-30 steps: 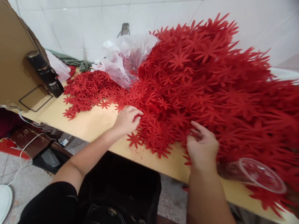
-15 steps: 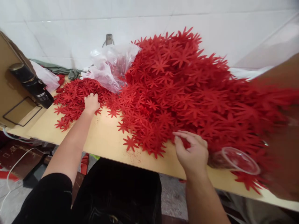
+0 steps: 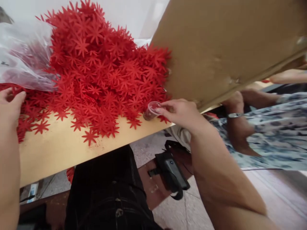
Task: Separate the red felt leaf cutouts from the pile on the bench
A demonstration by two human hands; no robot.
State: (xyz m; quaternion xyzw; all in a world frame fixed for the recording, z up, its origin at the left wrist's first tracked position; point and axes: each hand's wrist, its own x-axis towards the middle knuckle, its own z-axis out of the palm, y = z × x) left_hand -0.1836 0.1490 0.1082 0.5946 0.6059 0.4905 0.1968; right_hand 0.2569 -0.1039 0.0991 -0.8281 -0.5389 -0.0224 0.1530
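Note:
Red star-shaped pieces (image 3: 112, 76) lie in a tall heap on the pale wooden table (image 3: 57, 153). Near the front edge, at the heap's right side, stands a clear plastic cup (image 3: 150, 114) with something dark inside. The fingers of my right hand (image 3: 181, 113) are closed on its rim from the right. At the left edge of the view, my left hand (image 3: 11, 103) is partly cut off, thumb and fingers apart beside more red pieces, and nothing shows between them.
A clear plastic bag (image 3: 26, 57) rests at the back left. A brown board (image 3: 216, 54) rises behind the cup on the right. Beyond it are another person's arm (image 3: 236, 124) and patterned clothing (image 3: 275, 127). A black device (image 3: 171, 171) lies below the table.
The view has swung to the right. My right hand has moved from in front of the heap to the cup and taken hold of its rim. My left hand has opened its fingers.

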